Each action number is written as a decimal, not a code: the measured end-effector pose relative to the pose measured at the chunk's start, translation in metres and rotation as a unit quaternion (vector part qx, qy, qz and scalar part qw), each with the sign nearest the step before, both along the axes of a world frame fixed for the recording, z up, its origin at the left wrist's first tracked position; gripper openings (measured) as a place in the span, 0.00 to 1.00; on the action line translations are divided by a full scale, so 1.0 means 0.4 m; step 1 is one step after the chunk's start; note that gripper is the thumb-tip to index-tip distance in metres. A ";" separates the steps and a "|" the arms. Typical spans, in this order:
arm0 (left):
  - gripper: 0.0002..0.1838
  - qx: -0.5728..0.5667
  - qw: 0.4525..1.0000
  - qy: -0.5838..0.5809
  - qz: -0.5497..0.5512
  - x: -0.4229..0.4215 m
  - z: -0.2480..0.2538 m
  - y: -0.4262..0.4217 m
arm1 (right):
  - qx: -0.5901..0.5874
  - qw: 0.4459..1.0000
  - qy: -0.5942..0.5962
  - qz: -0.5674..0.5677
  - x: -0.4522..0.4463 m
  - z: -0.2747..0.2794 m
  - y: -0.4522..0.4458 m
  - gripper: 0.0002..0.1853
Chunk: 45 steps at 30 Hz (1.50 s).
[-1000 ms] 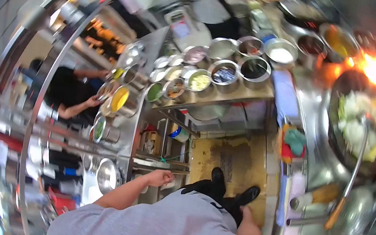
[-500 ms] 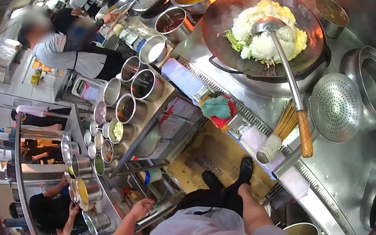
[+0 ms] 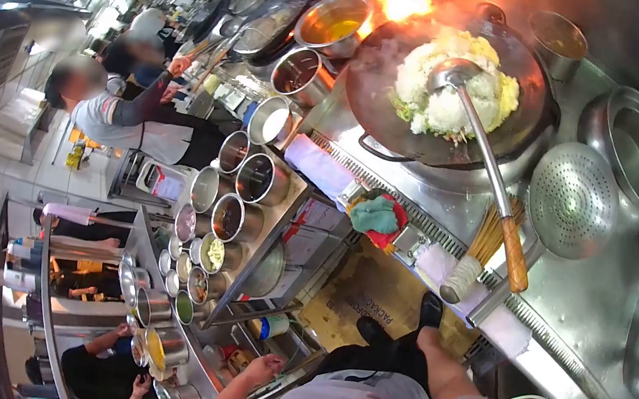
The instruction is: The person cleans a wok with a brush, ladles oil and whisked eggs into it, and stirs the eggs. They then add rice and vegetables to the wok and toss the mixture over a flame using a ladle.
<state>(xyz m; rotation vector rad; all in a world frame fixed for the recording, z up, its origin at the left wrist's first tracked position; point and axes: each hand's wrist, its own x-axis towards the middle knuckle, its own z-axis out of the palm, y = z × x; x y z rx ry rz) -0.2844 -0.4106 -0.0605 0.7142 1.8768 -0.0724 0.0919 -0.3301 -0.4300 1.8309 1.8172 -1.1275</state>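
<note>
You turned, so the wok (image 3: 371, 94) was in front, your left hand (image 3: 263, 369) curled away from it, but whether that or your right hand (image 3: 428, 340) pinched anything, I couldn't tell

Restaurant kitchen with flaming wok (image 3: 367, 93) station

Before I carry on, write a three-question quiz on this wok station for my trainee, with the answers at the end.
1. Which tool's head rests on the white food in the wok?
a) a perforated strainer
b) a ladle
c) a brush
2. True or false: the person's left hand is away from the ladle's wooden handle.
3. Fill in: the green cloth lies against a ____ cloth.

Key: 1 b; 2 true; 3 red.
</note>
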 end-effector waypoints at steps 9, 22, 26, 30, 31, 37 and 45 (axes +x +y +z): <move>0.14 0.063 0.998 -0.009 -0.024 0.006 -0.028 0.098 | -0.221 0.956 0.154 0.115 0.048 0.004 0.065 0.21; 0.20 0.458 0.841 -0.013 -0.288 0.262 0.026 0.611 | -0.062 0.838 0.536 -0.079 0.083 1.021 0.358 0.14; 0.23 0.670 0.680 0.036 -0.295 0.407 0.182 0.907 | 0.403 0.810 0.405 -0.133 0.136 1.290 0.445 0.13; 0.16 0.752 0.586 0.024 -0.300 0.466 0.266 1.087 | 0.543 0.835 -0.032 -0.077 0.200 1.226 0.573 0.26; 0.10 0.700 0.596 0.059 -0.389 0.473 0.238 1.125 | 0.497 0.861 -0.056 -0.088 0.179 1.218 0.584 0.28; 0.13 0.724 0.526 -0.038 -0.445 0.523 0.137 1.218 | 0.310 0.924 -0.081 -0.207 0.253 1.177 0.642 0.26; 0.14 0.700 0.550 -0.105 -0.445 0.524 0.095 1.249 | 0.274 0.780 0.255 -0.501 0.089 1.315 0.658 0.13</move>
